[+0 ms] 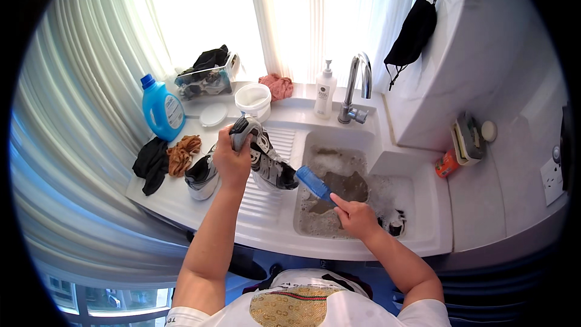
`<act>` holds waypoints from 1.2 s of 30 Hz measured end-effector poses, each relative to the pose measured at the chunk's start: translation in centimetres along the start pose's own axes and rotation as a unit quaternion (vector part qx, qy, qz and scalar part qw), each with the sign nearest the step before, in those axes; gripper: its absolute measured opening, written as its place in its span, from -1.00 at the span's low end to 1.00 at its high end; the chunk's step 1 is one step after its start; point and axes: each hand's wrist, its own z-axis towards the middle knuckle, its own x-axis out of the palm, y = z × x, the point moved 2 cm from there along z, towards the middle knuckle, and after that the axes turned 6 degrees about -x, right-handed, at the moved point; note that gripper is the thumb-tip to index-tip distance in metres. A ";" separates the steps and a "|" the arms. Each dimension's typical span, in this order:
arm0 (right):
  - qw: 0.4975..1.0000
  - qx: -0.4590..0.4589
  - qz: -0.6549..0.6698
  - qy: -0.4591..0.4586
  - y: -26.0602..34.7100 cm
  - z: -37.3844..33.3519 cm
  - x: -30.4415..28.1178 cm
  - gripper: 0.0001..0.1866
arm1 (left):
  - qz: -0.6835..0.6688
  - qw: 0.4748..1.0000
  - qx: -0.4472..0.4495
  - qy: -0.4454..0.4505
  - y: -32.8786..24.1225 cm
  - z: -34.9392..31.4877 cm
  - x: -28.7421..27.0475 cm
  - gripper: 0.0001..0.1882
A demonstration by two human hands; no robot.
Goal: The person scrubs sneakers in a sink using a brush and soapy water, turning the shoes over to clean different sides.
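Observation:
My left hand is closed round a grey and black sneaker, lifted above the ribbed drainboard of the white sink. In my right hand is the handle of a blue scrub brush. The brush head lies right by the sneaker's lower end; whether they touch I cannot tell. A second grey and black sneaker rests on the counter behind my left wrist. Below the brush, murky, foamy water fills the basin, and a black and white item sits partly in the suds near my right forearm.
A chrome faucet and a white pump bottle stand behind the basin. Along the left are a blue detergent bottle, a white tub, its lid, a clear bin of clothes, and brown and black cloths.

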 end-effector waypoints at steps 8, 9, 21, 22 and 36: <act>0.999 -0.011 0.029 -0.032 -1.1 -0.5 0.7 -0.58 | -0.010 0.999 0.003 -0.030 1.0 0.1 -0.8 -0.63; 0.999 -0.007 0.027 -0.024 -1.2 -0.8 0.7 -0.58 | 0.004 0.999 0.000 -0.034 1.1 0.1 -0.9 -0.64; 0.998 -0.034 0.053 0.006 0.0 -0.2 0.3 -0.57 | -0.002 0.999 -0.015 -0.041 0.7 -0.4 -1.3 -0.63; 0.999 -0.027 0.023 0.018 0.1 0.1 -0.1 -0.57 | 0.005 0.999 -0.013 -0.040 0.5 -0.5 -1.3 -0.62; 0.929 -0.022 -0.147 0.340 4.4 7.3 -4.1 -0.58 | 0.021 0.996 0.079 0.025 -2.0 -1.5 1.2 -0.52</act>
